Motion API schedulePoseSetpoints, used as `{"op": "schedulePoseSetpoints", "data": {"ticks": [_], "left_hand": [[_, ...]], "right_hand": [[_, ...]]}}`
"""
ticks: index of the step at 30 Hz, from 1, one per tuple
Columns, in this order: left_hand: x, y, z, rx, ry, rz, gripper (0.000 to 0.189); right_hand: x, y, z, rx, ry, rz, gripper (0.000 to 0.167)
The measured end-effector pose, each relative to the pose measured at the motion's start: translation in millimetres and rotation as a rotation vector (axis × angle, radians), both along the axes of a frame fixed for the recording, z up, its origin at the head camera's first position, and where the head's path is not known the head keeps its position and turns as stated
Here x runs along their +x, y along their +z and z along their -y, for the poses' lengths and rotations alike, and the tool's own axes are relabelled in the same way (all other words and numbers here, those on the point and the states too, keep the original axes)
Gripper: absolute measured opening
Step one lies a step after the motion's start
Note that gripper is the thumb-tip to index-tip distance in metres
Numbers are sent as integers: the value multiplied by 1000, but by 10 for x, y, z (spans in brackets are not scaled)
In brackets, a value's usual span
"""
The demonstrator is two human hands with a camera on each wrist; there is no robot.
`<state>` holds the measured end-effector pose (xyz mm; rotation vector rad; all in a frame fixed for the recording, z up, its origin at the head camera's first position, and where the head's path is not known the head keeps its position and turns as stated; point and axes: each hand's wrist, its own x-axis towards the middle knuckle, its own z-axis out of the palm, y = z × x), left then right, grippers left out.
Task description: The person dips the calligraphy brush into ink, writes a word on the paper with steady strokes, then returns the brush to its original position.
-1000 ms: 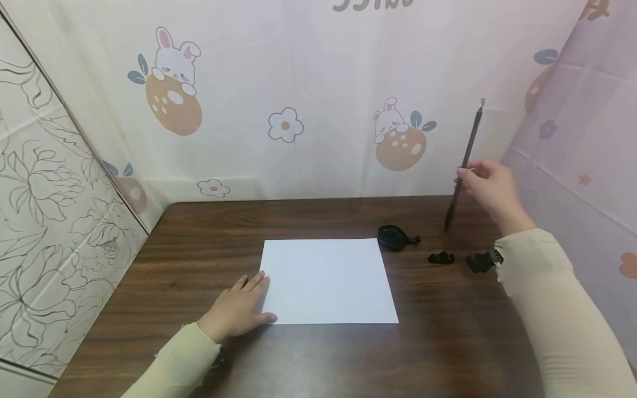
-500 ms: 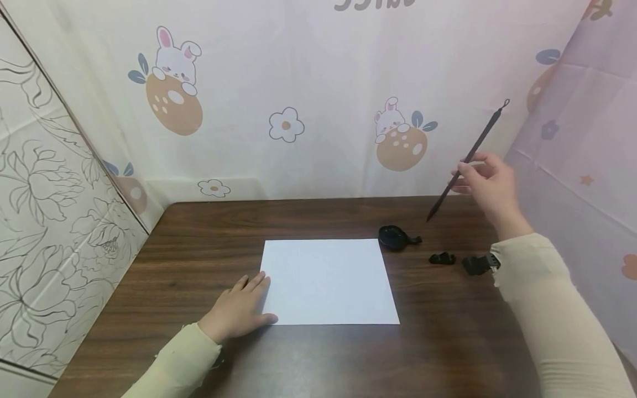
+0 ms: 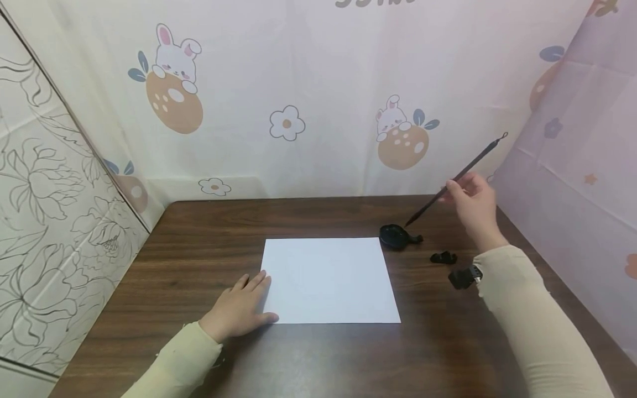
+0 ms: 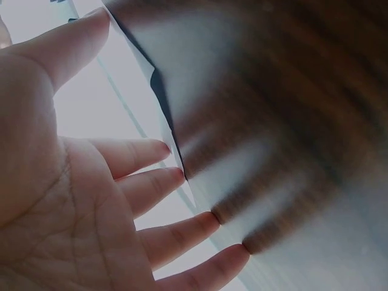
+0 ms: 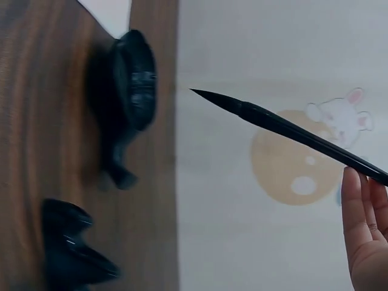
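Observation:
A dark calligraphy brush (image 3: 475, 160) slants in my right hand (image 3: 473, 204), pinched between thumb and fingers. Its pointed tip is above the table, close to a small black dish with a handle (image 3: 394, 237). In the right wrist view the brush (image 5: 282, 126) ends in a smooth black tip, apart from the dish (image 5: 139, 79). My left hand (image 3: 238, 307) rests at the left edge of a blank white sheet of paper (image 3: 330, 282), fingers spread. In the left wrist view the fingertips (image 4: 173, 176) touch near the paper's edge.
A small black brush rest (image 3: 443, 258) stands right of the dish on the brown wooden table (image 3: 318, 359). A patterned curtain (image 3: 328, 110) hangs behind the table, with more curtain at the right. A white flower-printed panel (image 3: 55, 199) borders the left side.
My right hand has moved left and down, bringing the brush tip close to the dish. The brush has tilted from nearly upright to a slant. My left hand stays on the paper.

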<state>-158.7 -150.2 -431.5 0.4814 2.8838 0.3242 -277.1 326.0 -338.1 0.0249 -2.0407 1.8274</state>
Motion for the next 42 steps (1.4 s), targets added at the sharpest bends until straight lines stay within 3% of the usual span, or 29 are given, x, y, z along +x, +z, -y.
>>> {"op": "schedulePoseSetpoints", "data": {"ticks": [8, 14, 21, 30, 42], "left_hand": [[8, 21, -7, -6, 3, 9, 85], [5, 39, -17, -14, 4, 17, 85], [4, 53, -20, -7, 3, 17, 85], [9, 64, -27, -5, -5, 15, 85], [1, 47, -15, -11, -4, 17, 86]], "right_hand": [[-88, -272, 15, 23, -70, 100, 13], [-109, -379, 24, 25, -83, 129, 14], [-124, -436, 58, -20, -52, 108, 13], [-136, -482, 85, 55, -71, 111, 23], [-148, -400, 97, 99, -63, 66, 10]]}}
